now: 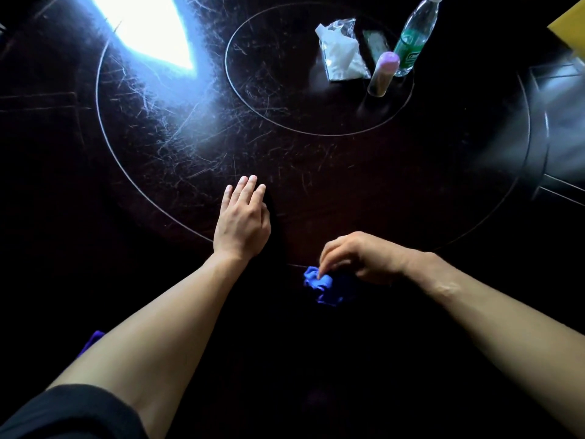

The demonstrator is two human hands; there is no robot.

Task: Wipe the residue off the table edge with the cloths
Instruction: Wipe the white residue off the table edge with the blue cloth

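A crumpled blue cloth (320, 285) lies on the dark round table (316, 185) near its front edge. My right hand (357, 256) pinches the top of this cloth with fingertips. My left hand (242, 217) rests flat on the tabletop to the left, fingers together and stretched forward, holding nothing. A second bluish-purple cloth (91, 342) peeks out from under my left forearm at the lower left. The table edge itself is lost in darkness.
At the back right stand a clear plastic bottle (414, 39), a slim tube with a pink cap (383, 74) and a crinkled plastic packet of tissues (342, 52). A bright window glare (148, 23) covers the back left. The tabletop is heavily scratched.
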